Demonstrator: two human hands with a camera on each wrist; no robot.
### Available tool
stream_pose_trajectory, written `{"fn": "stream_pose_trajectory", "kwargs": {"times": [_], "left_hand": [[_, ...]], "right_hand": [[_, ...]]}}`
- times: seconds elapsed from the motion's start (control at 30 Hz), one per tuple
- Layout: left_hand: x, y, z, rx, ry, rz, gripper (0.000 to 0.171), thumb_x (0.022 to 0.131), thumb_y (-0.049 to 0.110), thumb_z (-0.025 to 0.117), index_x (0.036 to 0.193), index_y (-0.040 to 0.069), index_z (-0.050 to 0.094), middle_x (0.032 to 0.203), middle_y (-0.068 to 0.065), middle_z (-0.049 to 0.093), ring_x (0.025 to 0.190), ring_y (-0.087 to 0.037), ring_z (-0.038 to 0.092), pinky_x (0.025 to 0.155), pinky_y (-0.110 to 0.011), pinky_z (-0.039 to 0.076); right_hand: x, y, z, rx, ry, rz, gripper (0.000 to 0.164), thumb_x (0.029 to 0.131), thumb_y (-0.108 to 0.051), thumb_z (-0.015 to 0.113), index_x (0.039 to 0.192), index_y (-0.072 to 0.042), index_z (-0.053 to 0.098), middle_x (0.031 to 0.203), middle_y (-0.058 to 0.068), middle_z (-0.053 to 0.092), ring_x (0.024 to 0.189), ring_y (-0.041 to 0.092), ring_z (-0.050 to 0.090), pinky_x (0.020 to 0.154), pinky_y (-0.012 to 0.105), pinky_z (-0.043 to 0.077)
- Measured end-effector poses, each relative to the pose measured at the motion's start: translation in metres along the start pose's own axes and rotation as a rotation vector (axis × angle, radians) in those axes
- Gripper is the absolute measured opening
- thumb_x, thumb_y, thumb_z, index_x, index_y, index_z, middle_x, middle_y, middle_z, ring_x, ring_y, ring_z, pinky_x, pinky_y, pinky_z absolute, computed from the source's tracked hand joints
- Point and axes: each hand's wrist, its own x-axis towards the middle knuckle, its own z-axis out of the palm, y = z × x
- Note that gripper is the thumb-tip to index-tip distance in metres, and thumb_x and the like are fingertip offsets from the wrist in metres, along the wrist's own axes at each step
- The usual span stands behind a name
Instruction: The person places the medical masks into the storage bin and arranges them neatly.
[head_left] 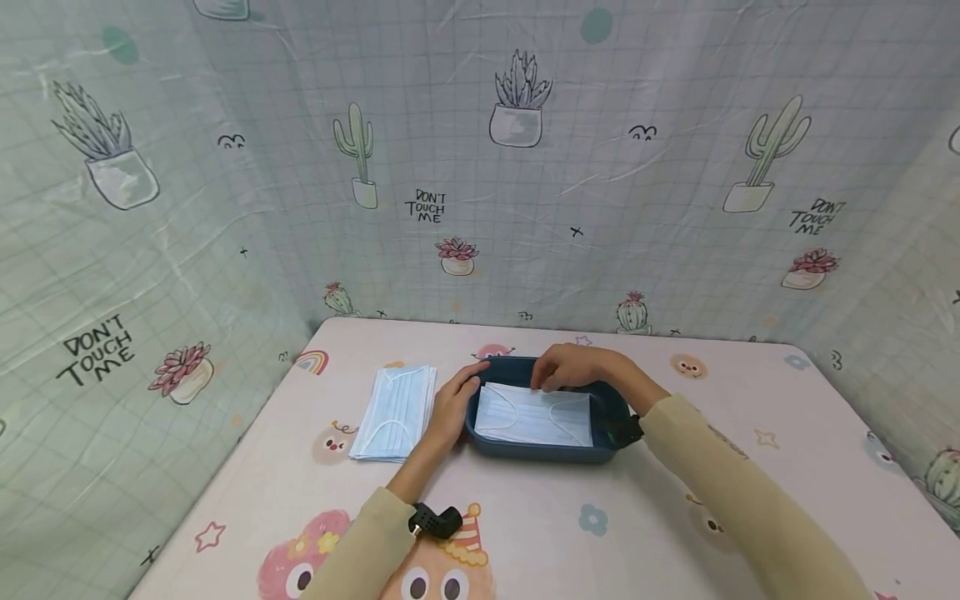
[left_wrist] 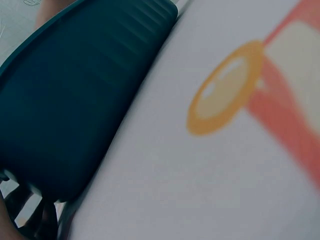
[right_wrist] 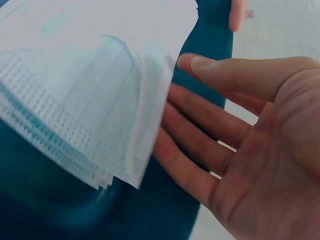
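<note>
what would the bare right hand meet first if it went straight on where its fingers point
The bare right hand would likely meet the stack of pale blue pleated face masks inside the dark blue rounded plastic-looking tray; depth is unclear, so it might slip under the edge.

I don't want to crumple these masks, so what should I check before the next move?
1. Bin upright: ok; the dark blue bin stands on the table.
2. Left hand at the bin's left rim: ok.
3. Right hand gripping the pleated face masks inside: cannot tell; it is at their far edge.
4. Mask edges flush: not ok; layers look stepped at one corner.
5. All masks in the bin: not ok; another mask stack lies left of it.
</note>
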Motion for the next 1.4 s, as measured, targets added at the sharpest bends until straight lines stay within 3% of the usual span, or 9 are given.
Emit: {"fn": "stream_pose_trajectory", "kwargs": {"times": [0.13,0.3,0.53,0.7,0.83,1.1,1.4], "left_hand": [[-0.001,-0.001,0.000,-0.001,-0.006,-0.001,0.037,0.109,0.014,0.046,0.141,0.007,0.063,0.151,-0.014,0.058,0.150,-0.034,0.043,0.127,-0.054,0.028],[-0.002,-0.001,-0.001,-0.004,-0.014,-0.001,0.038,0.109,0.013,0.045,0.142,0.006,0.062,0.151,-0.014,0.058,0.150,-0.035,0.043,0.127,-0.055,0.028],[-0.001,-0.002,-0.001,-0.012,-0.015,0.004,0.038,0.109,0.012,0.045,0.142,0.004,0.061,0.152,-0.016,0.057,0.150,-0.035,0.042,0.127,-0.055,0.027],[0.008,-0.023,0.002,0.010,-0.007,-0.003,0.038,0.109,0.014,0.044,0.143,0.007,0.061,0.153,-0.015,0.056,0.151,-0.035,0.041,0.127,-0.056,0.027],[0.013,-0.036,0.004,0.013,0.007,0.005,0.038,0.110,0.018,0.045,0.143,0.012,0.062,0.153,-0.011,0.056,0.151,-0.032,0.042,0.127,-0.055,0.027],[0.013,-0.037,0.003,0.033,0.022,0.017,0.037,0.108,0.025,0.047,0.140,0.022,0.066,0.151,-0.003,0.060,0.149,-0.027,0.045,0.126,-0.053,0.030],[0.013,-0.038,0.003,0.051,0.009,0.026,0.037,0.109,0.026,0.046,0.141,0.024,0.065,0.150,-0.001,0.060,0.150,-0.027,0.045,0.126,-0.053,0.030]], "right_hand": [[-0.010,-0.002,-0.001,-0.096,0.042,-0.025,0.024,0.100,-0.008,0.061,0.119,-0.008,0.075,0.118,0.007,0.075,0.105,0.017,0.069,0.096,0.039,0.060],[-0.032,-0.008,-0.006,-0.131,0.128,-0.091,0.026,0.100,-0.010,0.061,0.123,-0.006,0.073,0.123,0.010,0.074,0.111,0.020,0.070,0.099,0.042,0.058],[-0.071,-0.013,-0.006,-0.068,0.303,-0.169,0.025,0.103,-0.013,0.060,0.124,-0.007,0.071,0.125,0.015,0.072,0.113,0.025,0.069,0.103,0.051,0.056],[-0.098,-0.012,-0.004,-0.021,0.451,-0.152,0.025,0.104,-0.014,0.059,0.124,-0.009,0.071,0.124,0.012,0.073,0.113,0.026,0.067,0.102,0.053,0.056],[-0.115,-0.009,-0.001,-0.031,0.567,-0.130,0.024,0.104,-0.017,0.059,0.122,-0.012,0.073,0.121,0.008,0.074,0.111,0.024,0.067,0.097,0.047,0.058],[-0.129,0.009,0.010,0.057,0.755,-0.067,0.024,0.105,-0.016,0.059,0.125,-0.009,0.071,0.124,0.015,0.072,0.106,0.029,0.071,0.085,0.013,0.053],[-0.121,0.038,0.019,0.148,0.897,-0.017,0.031,0.108,-0.022,0.054,0.131,-0.006,0.067,0.133,0.018,0.069,0.120,0.033,0.065,0.086,0.003,0.044]]}}
